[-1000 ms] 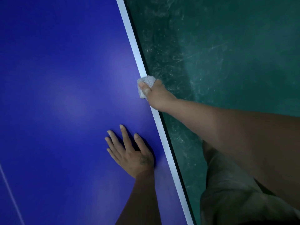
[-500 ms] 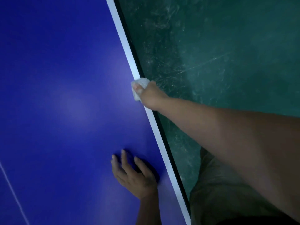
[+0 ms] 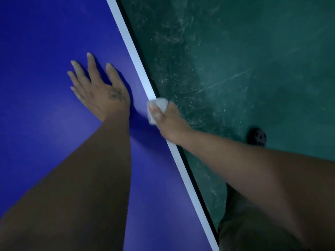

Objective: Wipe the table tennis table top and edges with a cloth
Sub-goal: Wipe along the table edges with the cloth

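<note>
Where the cloth [image 3: 161, 103] sits: on the table's long edge, wadded into a pale, nubbly lump over the white border [image 3: 134, 57]
Right hand [image 3: 170, 122]: curled round the cloth; thumb pressed on top; other fingers hidden over the edge
Left hand [image 3: 101, 91]: flat on the table top [image 3: 45, 42]; fingers straight and spread; dark mark on its back
Surface: smooth, matt blue; thin black rim beyond the white border
Floor [image 3: 253, 51]: green, scuffed with pale swirls and scratches; dark perforated shoe [image 3: 257, 137] and khaki trouser leg [image 3: 244, 223] beside the table
</note>
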